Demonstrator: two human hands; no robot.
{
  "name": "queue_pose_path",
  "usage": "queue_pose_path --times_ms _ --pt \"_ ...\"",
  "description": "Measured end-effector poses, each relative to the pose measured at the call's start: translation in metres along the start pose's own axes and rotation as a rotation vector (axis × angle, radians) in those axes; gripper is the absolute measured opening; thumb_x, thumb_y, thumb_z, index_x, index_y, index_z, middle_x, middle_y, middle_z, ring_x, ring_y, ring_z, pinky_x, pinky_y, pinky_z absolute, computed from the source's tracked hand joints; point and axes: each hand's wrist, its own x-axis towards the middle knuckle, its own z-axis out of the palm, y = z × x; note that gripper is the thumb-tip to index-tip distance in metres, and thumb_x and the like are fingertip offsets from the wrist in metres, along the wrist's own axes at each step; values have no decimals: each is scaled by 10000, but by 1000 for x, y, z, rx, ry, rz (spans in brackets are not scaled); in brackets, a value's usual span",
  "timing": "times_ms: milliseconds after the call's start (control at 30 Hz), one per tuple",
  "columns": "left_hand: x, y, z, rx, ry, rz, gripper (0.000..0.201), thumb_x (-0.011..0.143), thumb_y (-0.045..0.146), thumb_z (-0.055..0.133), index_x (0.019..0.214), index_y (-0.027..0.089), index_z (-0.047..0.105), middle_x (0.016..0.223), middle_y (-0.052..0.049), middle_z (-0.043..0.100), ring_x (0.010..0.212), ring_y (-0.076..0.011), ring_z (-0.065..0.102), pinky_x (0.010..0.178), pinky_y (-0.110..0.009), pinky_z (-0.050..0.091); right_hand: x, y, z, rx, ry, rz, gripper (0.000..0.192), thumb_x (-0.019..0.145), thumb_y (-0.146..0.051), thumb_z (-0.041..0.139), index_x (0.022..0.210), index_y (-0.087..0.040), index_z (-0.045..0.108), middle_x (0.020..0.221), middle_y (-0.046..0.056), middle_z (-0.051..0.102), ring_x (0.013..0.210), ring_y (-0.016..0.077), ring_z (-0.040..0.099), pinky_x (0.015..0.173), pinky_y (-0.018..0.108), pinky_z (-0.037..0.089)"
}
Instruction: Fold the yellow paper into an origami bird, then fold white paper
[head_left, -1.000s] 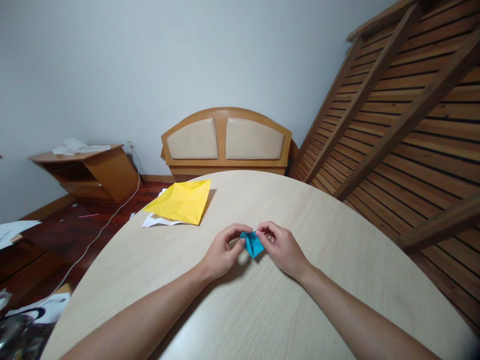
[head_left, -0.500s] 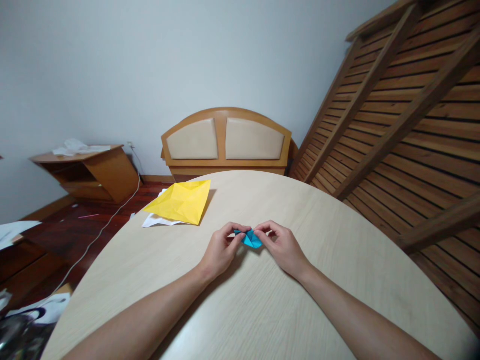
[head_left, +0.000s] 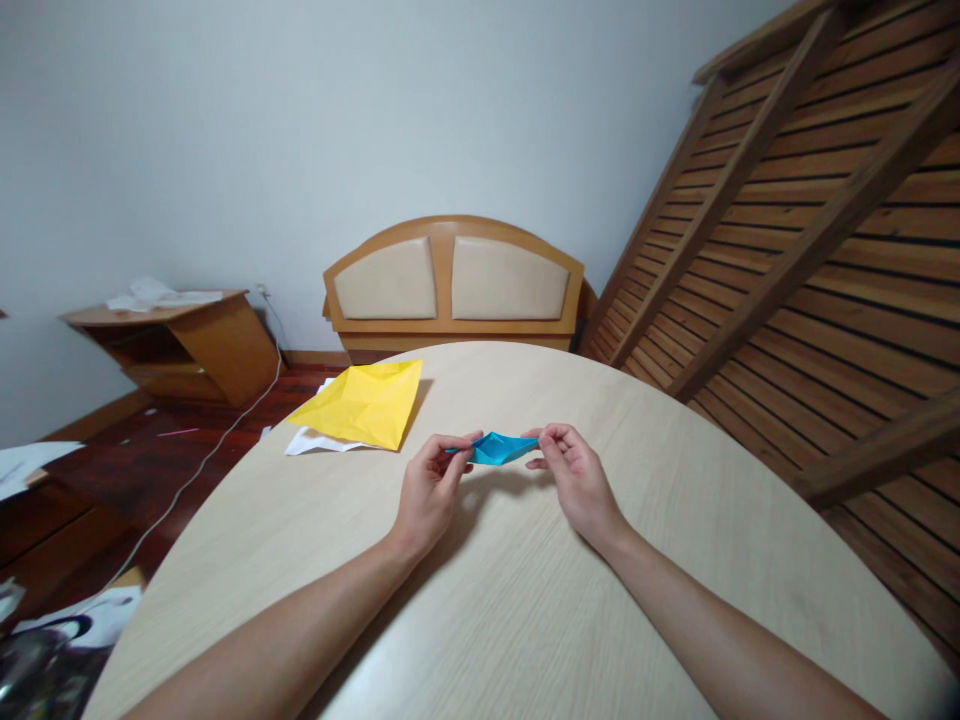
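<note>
A small blue folded paper boat (head_left: 500,449) is stretched between my two hands, just above the table. Its middle is spread into a shallow hollow, and both ends taper to points. My left hand (head_left: 433,487) pinches the left point between thumb and fingers. At the other end, my right hand (head_left: 577,475) grips the right point the same way, its lower fingers curled beneath. The fingertips cover both tips of the paper.
A creased yellow paper sheet (head_left: 367,403) lies over white paper (head_left: 315,441) at the back left of the round table (head_left: 525,620). Beyond the table stands a headboard (head_left: 444,270). Slatted wooden boards (head_left: 810,230) lean at right. A cable (head_left: 202,465) crosses the floor.
My hands have moved apart, each now at one end of the blue paper. The paper has gone from a compact folded piece to a longer, opened boat shape, held slightly farther away.
</note>
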Motion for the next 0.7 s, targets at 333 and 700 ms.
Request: queue_pose_path --times_ms 333,700 --pt "-3 -3 -3 127 -42 142 97 944 227 603 983 167 669 1110 -121 762 1016 -213 737 844 -346 615 -15 -12 -4 -519 -106 -327 381 879 -350 693 1217 -273 533 1282 88 631 1218 265 575 1049 488 448" --pt "-8 2 -1 143 -239 201 100 980 204 549 1006 178 642 1083 -103 758 1122 -206 698 946 -367 577 -12 -16 -5 -754 -275 -465 436 787 -346 824 1182 -284 648 1088 53 739 1012 278 671 961 490 476"
